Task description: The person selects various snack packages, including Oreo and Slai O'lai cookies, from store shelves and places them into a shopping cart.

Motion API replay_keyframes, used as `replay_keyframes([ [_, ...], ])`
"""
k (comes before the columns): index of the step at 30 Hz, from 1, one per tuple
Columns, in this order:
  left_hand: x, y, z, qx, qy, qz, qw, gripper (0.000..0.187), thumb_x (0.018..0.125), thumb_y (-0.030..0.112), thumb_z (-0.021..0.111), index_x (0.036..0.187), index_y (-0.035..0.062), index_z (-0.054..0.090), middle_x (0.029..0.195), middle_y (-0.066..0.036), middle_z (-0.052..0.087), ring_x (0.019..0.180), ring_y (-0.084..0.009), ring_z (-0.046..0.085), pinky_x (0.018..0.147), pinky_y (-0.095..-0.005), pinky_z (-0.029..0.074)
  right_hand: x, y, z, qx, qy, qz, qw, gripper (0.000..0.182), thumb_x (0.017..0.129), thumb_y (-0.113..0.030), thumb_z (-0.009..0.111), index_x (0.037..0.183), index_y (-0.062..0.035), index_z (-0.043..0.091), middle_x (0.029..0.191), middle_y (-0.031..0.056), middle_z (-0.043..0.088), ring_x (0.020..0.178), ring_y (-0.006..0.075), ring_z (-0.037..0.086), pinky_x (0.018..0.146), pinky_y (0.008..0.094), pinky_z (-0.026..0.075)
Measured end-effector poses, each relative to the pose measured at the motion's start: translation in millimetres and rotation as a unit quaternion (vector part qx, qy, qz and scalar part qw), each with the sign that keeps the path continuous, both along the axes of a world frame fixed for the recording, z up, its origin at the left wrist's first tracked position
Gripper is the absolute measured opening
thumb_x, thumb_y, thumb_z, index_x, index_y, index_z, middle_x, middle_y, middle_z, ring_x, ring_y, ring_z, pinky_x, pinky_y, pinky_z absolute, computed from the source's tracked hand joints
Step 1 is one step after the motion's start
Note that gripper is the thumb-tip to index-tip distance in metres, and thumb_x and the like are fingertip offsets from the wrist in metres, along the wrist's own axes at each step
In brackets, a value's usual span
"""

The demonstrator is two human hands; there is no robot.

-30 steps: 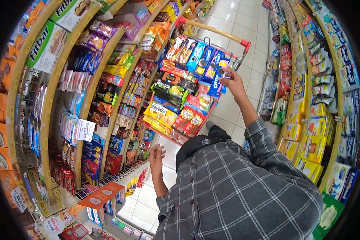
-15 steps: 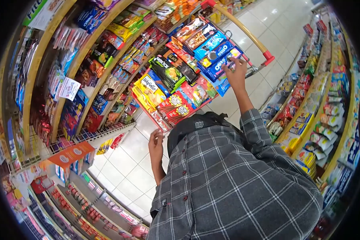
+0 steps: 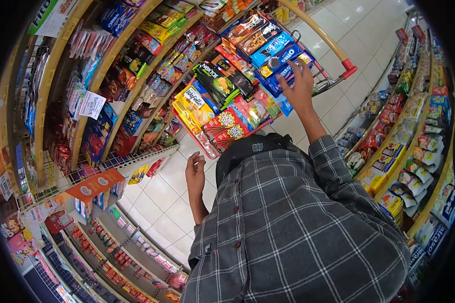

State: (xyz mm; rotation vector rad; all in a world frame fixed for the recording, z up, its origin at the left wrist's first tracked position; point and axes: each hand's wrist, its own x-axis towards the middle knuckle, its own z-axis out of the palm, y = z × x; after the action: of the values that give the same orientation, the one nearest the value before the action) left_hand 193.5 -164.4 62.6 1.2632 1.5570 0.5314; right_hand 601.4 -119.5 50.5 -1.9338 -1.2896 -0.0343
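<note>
My right hand [image 3: 300, 91] reaches over the blue Oreo packs [image 3: 284, 61] at the handle end of a shopping cart [image 3: 212, 151], its fingers spread and touching the nearest pack. My left hand [image 3: 194, 169] hangs beside the cart's near left corner, fingers loosely bent and apart, with nothing in it. Packs fill the cart in rows: a yellow Wafello pack [image 3: 194, 107], red Choki Stik packs [image 3: 226, 126], a green and black Nextar pack [image 3: 215, 83], a light blue pack [image 3: 271, 49] and brown packs [image 3: 245, 28].
Tall snack shelves [image 3: 131, 65] curve along the left, close to the cart. More stocked shelves [image 3: 399, 146] line the right side. White floor tiles [image 3: 162, 202] run between them. The cart's yellow handle [image 3: 318, 33] has red ends. Lower racks [image 3: 111, 247] stand at bottom left.
My right hand's fingers have spread further over the Oreo packs. The cart and its packs appear slightly further right in view. My left hand stays beside the cart corner.
</note>
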Motion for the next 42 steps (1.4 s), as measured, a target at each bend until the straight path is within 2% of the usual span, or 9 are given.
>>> replay_keyframes([
  [3,3,10,1,0.005,0.007,-0.027,1.000,0.037,0.094,0.026,0.057,0.123,0.0034,0.056,0.103,-0.008,0.063,0.093,-0.0168,0.062,0.080,-0.0294,0.046,-16,9,7,-0.028,-0.076,0.051,0.995,0.054,0.081,-0.038,0.068,0.128,-0.0142,0.054,0.139,0.0207,0.040,0.132,0.0395,0.034,0.109,0.0528,0.022],
  [8,13,20,2,0.017,-0.023,-0.055,0.998,0.035,0.094,0.022,0.059,0.122,0.0007,0.056,0.106,-0.010,0.064,0.089,-0.0157,0.059,0.078,-0.0293,0.048,-25,21,-13,-0.120,-0.089,0.056,0.987,0.055,0.083,-0.039,0.065,0.131,-0.0177,0.052,0.145,0.0137,0.038,0.138,0.0342,0.028,0.110,0.0621,0.009],
  [11,12,27,0,0.032,-0.032,-0.060,0.997,0.036,0.093,0.022,0.059,0.122,0.0004,0.056,0.106,-0.010,0.064,0.088,-0.0150,0.059,0.077,-0.0286,0.048,-37,17,-1,-0.091,-0.106,0.027,0.990,0.050,0.083,-0.036,0.065,0.127,-0.0147,0.055,0.138,0.0140,0.045,0.131,0.0340,0.037,0.109,0.0564,0.021],
  [14,10,28,-4,0.040,-0.038,-0.056,0.997,0.036,0.093,0.022,0.060,0.122,0.0003,0.056,0.107,-0.010,0.065,0.087,-0.0145,0.059,0.077,-0.0280,0.048,-50,15,15,0.017,0.051,0.126,0.991,0.040,0.082,-0.032,0.065,0.115,-0.0085,0.061,0.124,0.0147,0.054,0.115,0.0345,0.052,0.099,0.0454,0.040],
  [17,10,28,-2,0.031,-0.028,-0.055,0.998,0.035,0.093,0.022,0.060,0.121,0.0001,0.057,0.105,-0.009,0.065,0.086,-0.0141,0.059,0.076,-0.0279,0.048,-68,10,20,-0.167,0.233,0.261,0.922,0.033,0.080,-0.024,0.068,0.104,-0.0025,0.063,0.103,0.0182,0.060,0.090,0.0356,0.062,0.078,0.0410,0.050],
  [20,13,27,1,0.035,-0.016,-0.063,0.997,0.035,0.093,0.022,0.060,0.120,0.0000,0.057,0.103,-0.009,0.065,0.086,-0.0143,0.059,0.076,-0.0282,0.048,-75,10,-31,-0.256,0.052,0.229,0.938,0.030,0.080,-0.022,0.066,0.099,0.0003,0.062,0.098,0.0203,0.061,0.083,0.0374,0.063,0.074,0.0448,0.051],
  [29,12,8,-11,0.010,-0.020,-0.024,0.999,0.035,0.094,0.022,0.059,0.120,0.0003,0.057,0.103,-0.010,0.064,0.089,-0.0154,0.060,0.078,-0.0277,0.047,-73,27,-24,-0.289,0.069,0.228,0.927,0.029,0.080,-0.024,0.063,0.094,0.0019,0.061,0.102,0.0191,0.058,0.093,0.0356,0.062,0.081,0.0450,0.051],
  [35,16,-2,-18,0.005,-0.013,-0.014,1.000,0.036,0.094,0.023,0.059,0.121,-0.0006,0.056,0.105,-0.013,0.065,0.091,-0.0183,0.062,0.078,-0.0294,0.048,-62,24,-41,-0.310,0.057,0.251,0.915,0.027,0.078,-0.017,0.066,0.099,-0.0003,0.062,0.101,0.0168,0.059,0.092,0.0350,0.062,0.080,0.0439,0.050],
  [42,25,4,-18,0.026,-0.004,-0.033,0.999,0.035,0.094,0.022,0.059,0.120,-0.0003,0.056,0.104,-0.013,0.065,0.090,-0.0193,0.062,0.079,-0.0297,0.049,-65,24,-45,-0.281,0.043,0.286,0.915,0.034,0.078,-0.014,0.065,0.107,0.0010,0.060,0.105,0.0215,0.060,0.101,0.0376,0.058,0.086,0.0435,0.048],
])
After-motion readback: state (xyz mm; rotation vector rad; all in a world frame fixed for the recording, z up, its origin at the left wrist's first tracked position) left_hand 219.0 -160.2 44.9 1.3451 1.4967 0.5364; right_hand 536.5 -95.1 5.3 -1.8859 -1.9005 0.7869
